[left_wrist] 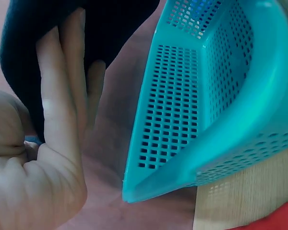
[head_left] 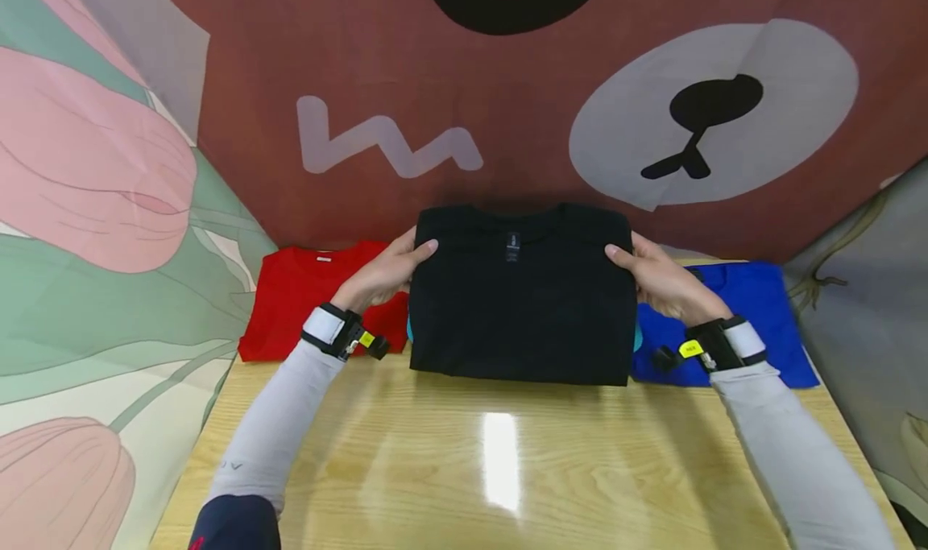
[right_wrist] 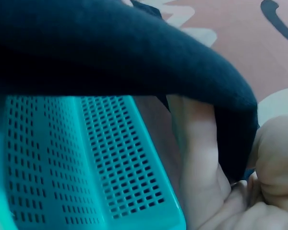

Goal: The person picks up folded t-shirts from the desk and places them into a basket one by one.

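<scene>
A folded black T-shirt (head_left: 518, 308) with a neck label is held up by both hands, spread nearly flat between them. At its left edge my left hand (head_left: 387, 272) grips the cloth, thumb on top and fingers underneath. The right hand (head_left: 670, 280) pinches the opposite edge the same way. Below the shirt stands a teal perforated basket (left_wrist: 278, 62), mostly hidden by it in the head view, with only slivers showing at either side. In the right wrist view the shirt overhangs the basket (right_wrist: 170, 218), and the fingers reach under the fabric.
A folded red garment (head_left: 290, 308) lies on the wooden table (head_left: 406, 453) to the left. To the right, partly behind my right wrist, is a folded blue garment (head_left: 761, 316). A printed brown cloth backdrop (head_left: 522, 131) rises behind, with patterned fabric at both sides.
</scene>
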The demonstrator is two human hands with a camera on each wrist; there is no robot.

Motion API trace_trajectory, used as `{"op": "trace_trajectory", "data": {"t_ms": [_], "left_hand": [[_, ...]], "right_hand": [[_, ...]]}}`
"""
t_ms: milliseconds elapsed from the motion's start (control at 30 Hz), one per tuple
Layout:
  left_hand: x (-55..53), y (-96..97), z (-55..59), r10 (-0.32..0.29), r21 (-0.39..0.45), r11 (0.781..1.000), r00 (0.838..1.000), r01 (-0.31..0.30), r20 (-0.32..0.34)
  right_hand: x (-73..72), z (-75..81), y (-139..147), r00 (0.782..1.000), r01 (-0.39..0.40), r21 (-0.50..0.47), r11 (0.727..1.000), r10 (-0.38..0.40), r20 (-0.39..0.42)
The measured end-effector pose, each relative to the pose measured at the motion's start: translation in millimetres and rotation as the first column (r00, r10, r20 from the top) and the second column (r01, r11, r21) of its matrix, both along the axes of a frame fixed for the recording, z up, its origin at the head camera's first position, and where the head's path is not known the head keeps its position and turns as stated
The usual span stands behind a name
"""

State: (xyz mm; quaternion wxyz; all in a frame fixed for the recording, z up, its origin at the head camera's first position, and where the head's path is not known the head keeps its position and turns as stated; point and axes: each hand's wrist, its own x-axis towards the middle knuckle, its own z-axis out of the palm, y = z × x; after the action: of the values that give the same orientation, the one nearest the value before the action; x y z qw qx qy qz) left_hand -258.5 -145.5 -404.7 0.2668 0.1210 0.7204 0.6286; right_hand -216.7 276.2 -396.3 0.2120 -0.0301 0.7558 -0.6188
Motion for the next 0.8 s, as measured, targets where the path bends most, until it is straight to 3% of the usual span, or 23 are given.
{"op": "trace_trajectory", "data": {"t_ms": [533,800], "left_hand": [[-47.5,10.3,-15.7,-0.005,-0.067,0.998,0.999,0.007,0.033],[-58.7,13.9,-20.7,-0.02,-0.128,0.991,0.999,0.024,0.032]], "right_hand": [[-41.2,-11.5,1.0,0.995,0.088,0.145,0.985,-0.08,-0.065],[-50.8,-22.1,0.2,0.994,0.077,0.179,0.981,-0.062,-0.089]]}}
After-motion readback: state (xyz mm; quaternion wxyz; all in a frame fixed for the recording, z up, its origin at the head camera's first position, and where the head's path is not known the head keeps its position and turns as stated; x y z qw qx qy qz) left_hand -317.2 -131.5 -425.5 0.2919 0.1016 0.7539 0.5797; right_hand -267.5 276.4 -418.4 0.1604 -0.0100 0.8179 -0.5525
